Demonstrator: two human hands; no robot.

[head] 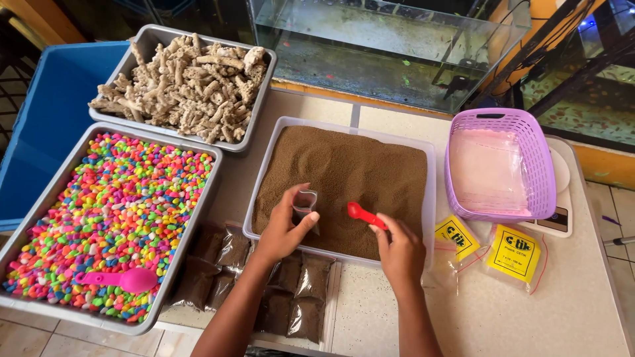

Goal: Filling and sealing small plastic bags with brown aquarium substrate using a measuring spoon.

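1. Fingers of the left hand (pixel 283 228) are closed around a small clear bag (pixel 305 201), pinching it near its mouth and holding it upright over the near part of the brown granules (pixel 344 178).
2. Right hand (pixel 399 248) is closed on the handle of a red scoop (pixel 362 213), thumb and fingers together on the near end; the bowl points left toward the bag, just above the granules and a little apart from the bag.
3. Bag looks thin, light and limp, so by my judgement it will sag shut unless held at the rim with the mouth spread; the film is probably slippery.
4. Scoop looks stiff and light; a hold on the handle end leaves the bowl free. The granules are fine and loose and would spill easily from a tilted bowl.
5. Granules fill a clear tub (pixel 431 198) at the middle of the table (pixel 569 311).
6. Filled packets (pixel 297 291) of the same brown stuff lie near, just in front of the tub.
7. Left: a grey tray of coloured pebbles (pixel 112 218) with a pink scoop (pixel 122 279) on it; behind it, a tray of pale coral pieces (pixel 182 86).
8. Right: a purple basket (pixel 539 165) of empty bags, with yellow labels (pixel 514 252) near it.
9. Far: a glass tank (pixel 390 46).
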